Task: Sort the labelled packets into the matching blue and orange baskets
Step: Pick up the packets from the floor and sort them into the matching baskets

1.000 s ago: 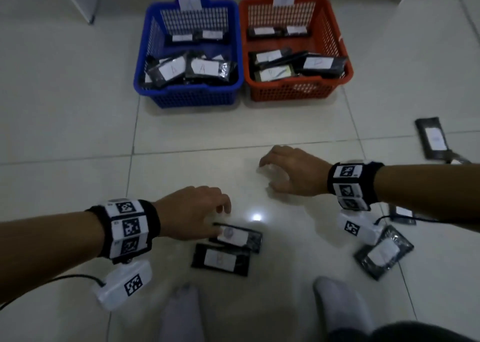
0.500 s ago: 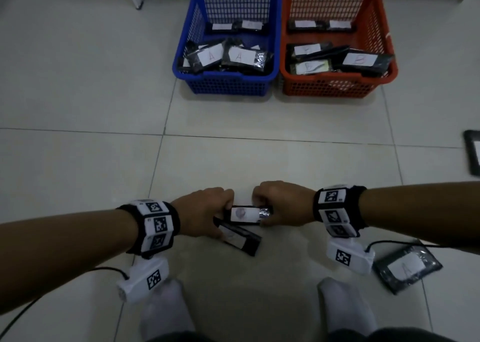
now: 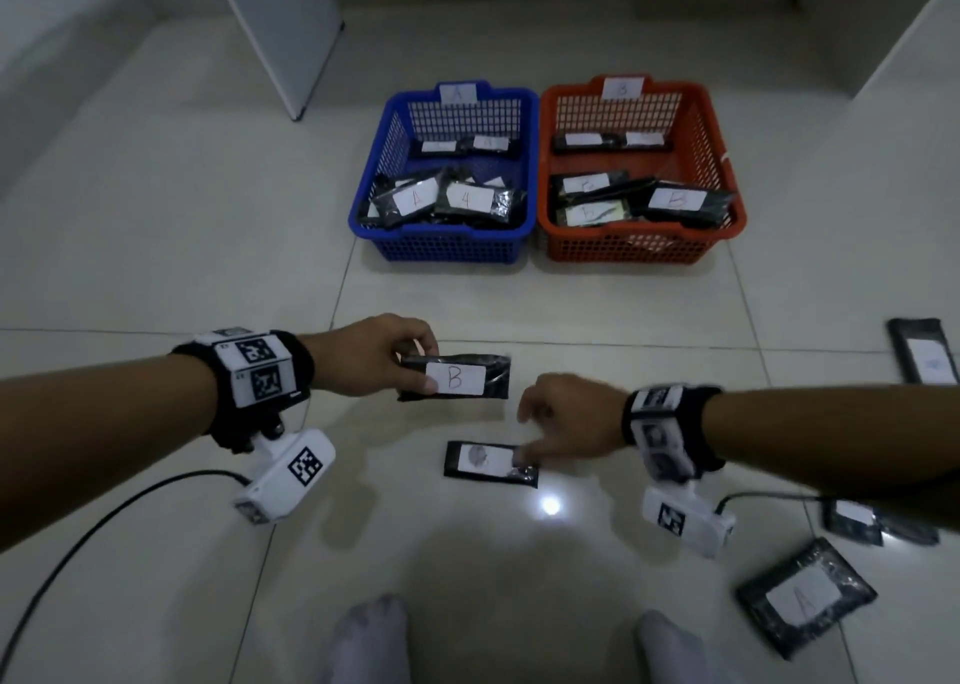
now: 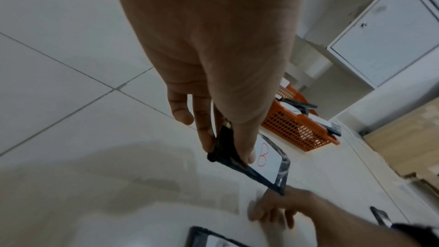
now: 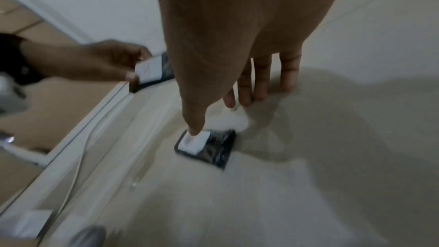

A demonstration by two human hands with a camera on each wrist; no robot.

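On the tiled floor point(image 3: 208, 246), seen from the head camera, the blue basket point(image 3: 447, 252) and the orange basket point(image 3: 639, 254) stand side by side, touching, toward the far edge; both hold black packets with white labels. Nearer the person, the left hand point(image 3: 374, 356) holds the packet marked B point(image 3: 454, 377) above the floor, thumb on its label side and fingers behind its left end. Just nearer still, a second packet point(image 3: 491, 462) lies flat on the floor with a smudged label that cannot be read. The right hand point(image 3: 566, 423) reaches over its right end, fingers pointing down and loosely apart; whether they touch it is unclear here. A packet marked A point(image 3: 808, 597) lies toward the near right corner, another packet point(image 3: 924, 350) by the right edge.

From the left wrist, the thumb and fingers point(image 4: 205, 134) pinch one end of the packet marked B point(image 4: 268, 164), which hangs clear of the floor with the red letter facing up. The orange basket point(image 4: 297, 129) lies beyond it.

From the right wrist, blurred, the right hand point(image 5: 237, 53) has its thumb tip on or just over the label of the second packet point(image 5: 206, 146), the other fingers point(image 5: 261, 85) straight, spread a little and holding nothing. The left hand point(image 5: 111, 63) shows at the left with its packet.
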